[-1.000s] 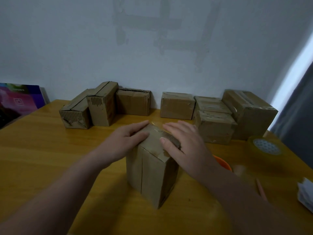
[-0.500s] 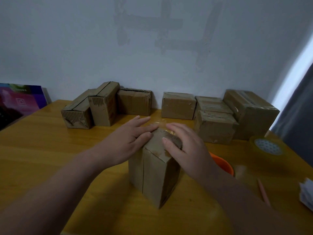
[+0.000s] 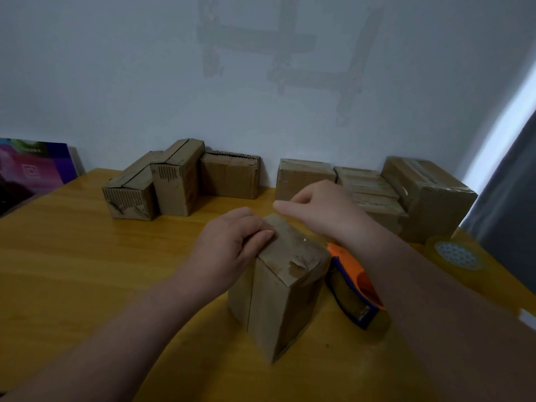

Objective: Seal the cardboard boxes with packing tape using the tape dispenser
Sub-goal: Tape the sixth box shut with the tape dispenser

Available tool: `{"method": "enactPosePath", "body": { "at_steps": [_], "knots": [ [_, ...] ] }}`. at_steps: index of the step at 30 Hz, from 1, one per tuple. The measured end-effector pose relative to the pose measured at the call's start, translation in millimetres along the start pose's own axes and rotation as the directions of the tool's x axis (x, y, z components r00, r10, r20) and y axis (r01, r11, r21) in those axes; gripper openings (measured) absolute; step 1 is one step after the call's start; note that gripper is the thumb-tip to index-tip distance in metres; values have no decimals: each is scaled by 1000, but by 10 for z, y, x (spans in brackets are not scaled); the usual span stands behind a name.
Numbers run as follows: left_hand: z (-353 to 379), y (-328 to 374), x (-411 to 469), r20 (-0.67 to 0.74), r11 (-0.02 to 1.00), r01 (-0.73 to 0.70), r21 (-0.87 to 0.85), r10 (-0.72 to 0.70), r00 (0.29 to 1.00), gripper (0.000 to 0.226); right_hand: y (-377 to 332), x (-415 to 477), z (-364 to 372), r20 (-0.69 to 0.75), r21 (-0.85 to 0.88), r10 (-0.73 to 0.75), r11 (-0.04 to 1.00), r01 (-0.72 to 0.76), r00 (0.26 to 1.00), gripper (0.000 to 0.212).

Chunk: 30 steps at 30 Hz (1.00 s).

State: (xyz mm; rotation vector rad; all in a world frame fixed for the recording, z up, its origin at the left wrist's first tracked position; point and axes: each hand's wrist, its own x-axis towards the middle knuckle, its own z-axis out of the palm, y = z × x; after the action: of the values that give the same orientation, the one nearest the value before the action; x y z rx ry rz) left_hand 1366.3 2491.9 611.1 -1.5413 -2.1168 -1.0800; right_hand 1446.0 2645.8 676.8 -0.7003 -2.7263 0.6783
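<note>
On the wooden table [image 3: 87, 271] directly below your head camera, the only view you have, the cardboard box [image 3: 278, 288] you are sealing stands on end, tall and narrow, with one corner turned toward you. Your left hand [image 3: 232, 248] grips its upper left edge, thumb laid flat along the top panel and the other fingers curled over the far side. Your right hand [image 3: 322, 210] hovers above the far end of the box, clear of the cardboard, fingers loosely curled and one fingertip pointing left; whether it pinches anything cannot be told, because the clear tape [image 3: 305, 240] shows only as a faint glint on the top panel. The tape dispenser [image 3: 352, 288], orange and blue, lies on its side just beside the box on the right, under your right forearm. A spare roll [image 3: 457, 253] sits near the right edge, and more boxes [image 3: 229, 178] line the wall. Judging from this, you are smoothing or placing a strip across the top. Mind three things. A loose end of clear tape is hard to see and may fold onto itself or wrinkle if you press before it lies straight. The box's small footprint means a sideways pull from your right hand could tip it unless your left hand bears down. The torn patch [image 3: 295, 268] near the front corner may lift with the tape, and your forearm could knock the dispenser as it drops.
</note>
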Motion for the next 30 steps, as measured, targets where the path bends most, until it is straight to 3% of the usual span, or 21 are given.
{"method": "enactPosePath", "body": {
  "at_steps": [2,6,9,12,15,17,19,21,24,26,30],
  "knots": [
    [19,1,3,-2,1000,5,5,-5,1000,41,-40,119,51,80,-133,-7,991,18,997,42],
    [16,-24,1,-4,1000,18,-19,-18,1000,40,-67,266,148,5,-282,-58,958,57,998,14],
    [10,-18,1,-2,1000,20,-3,-20,1000,42,-65,291,166,-44,-350,-94,934,73,995,20],
    [3,-14,-4,5,999,35,14,-35,999,44,-6,304,17,-174,-281,-106,958,53,979,32],
    [-2,-10,-17,10,999,43,-17,-43,999,45,132,229,-195,-214,0,-108,994,111,971,30],
    [-6,11,-41,19,996,60,-58,-59,998,45,256,95,-233,-108,155,-124,978,140,986,33],
    [-13,36,-70,24,990,94,-107,-92,996,42,408,-39,-168,71,214,-150,968,132,986,56],
    [-10,47,-96,23,982,118,-148,-115,993,38,559,-141,-56,245,219,-183,967,130,952,84],
    [15,33,-122,20,977,115,-182,-113,993,36,665,-246,57,468,219,-216,968,124,857,110],
    [29,13,-131,15,971,113,-210,-112,994,32,637,-277,58,549,226,-219,968,109,807,120],
    [50,-11,-126,19,949,128,-287,-128,992,28,530,-225,34,569,163,-243,970,182,786,121]
  ]
}}
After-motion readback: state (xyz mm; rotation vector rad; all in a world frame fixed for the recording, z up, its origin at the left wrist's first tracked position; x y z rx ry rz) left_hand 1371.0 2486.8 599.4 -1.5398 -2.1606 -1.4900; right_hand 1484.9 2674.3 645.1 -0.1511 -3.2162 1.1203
